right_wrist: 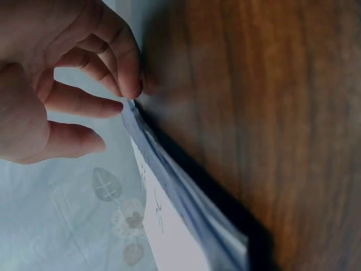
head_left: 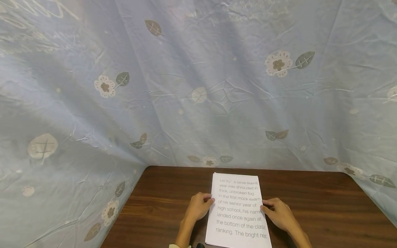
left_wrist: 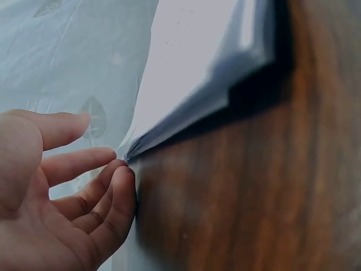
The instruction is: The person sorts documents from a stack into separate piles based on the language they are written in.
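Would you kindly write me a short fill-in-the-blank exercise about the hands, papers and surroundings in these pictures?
1. In the head view, the left hand touches the left edge of the paper stack, and the right hand touches its ____ edge.
2. The second printed line on the paper stack begins with the word "____".
3. The wooden table is dark ____ in colour.
4. The green shapes printed on the cloth are ____.

Missing words: right; year; brown; leaves.
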{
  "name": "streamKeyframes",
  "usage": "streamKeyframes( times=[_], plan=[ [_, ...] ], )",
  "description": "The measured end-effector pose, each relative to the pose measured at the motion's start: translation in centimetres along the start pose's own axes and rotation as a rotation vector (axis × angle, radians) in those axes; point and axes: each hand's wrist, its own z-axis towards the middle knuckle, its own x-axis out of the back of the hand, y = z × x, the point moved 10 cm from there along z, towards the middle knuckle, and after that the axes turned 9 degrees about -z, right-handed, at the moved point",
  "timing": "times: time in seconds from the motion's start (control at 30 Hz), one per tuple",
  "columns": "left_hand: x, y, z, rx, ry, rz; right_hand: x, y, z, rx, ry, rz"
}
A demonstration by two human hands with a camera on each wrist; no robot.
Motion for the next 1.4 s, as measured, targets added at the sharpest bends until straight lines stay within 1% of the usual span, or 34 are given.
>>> streamKeyframes(
  times=[0.1,0.27,0.43,0.53,0.63,0.9,1.13,1.4],
  plan=[
    [0.1,0.4,0.0,-0.016,0.010,0.004,0.2,-0.6,-0.2,0.036,0.007,-0.013],
    [0.2,1.0,0.0,-0.026,0.019,-0.032,0.7,-1.4,-0.5,0.056,0.019,0.003],
    [0.2,1.5,0.1,-0.035,0.009,-0.091,0.7,-1.6,-0.4,0.021,0.018,0.096],
    [-0.2,1.3,0.2,-0.029,0.000,-0.122,0.3,-1.4,-0.5,-0.005,0.006,0.182],
    [-0.4,1.0,0.1,-0.023,-0.002,-0.139,-0.1,-1.1,-0.6,-0.026,-0.003,0.235],
    [0.1,0.8,0.1,-0.019,0.015,-0.176,0.4,-0.3,-0.5,-0.054,0.017,0.245],
    [0.6,0.7,0.1,-0.010,0.014,-0.228,0.6,0.0,-0.3,-0.069,0.014,0.267],
    [0.8,0.7,0.1,-0.007,0.017,-0.218,0.7,-0.2,-0.4,-0.068,0.016,0.265]
  ],
)
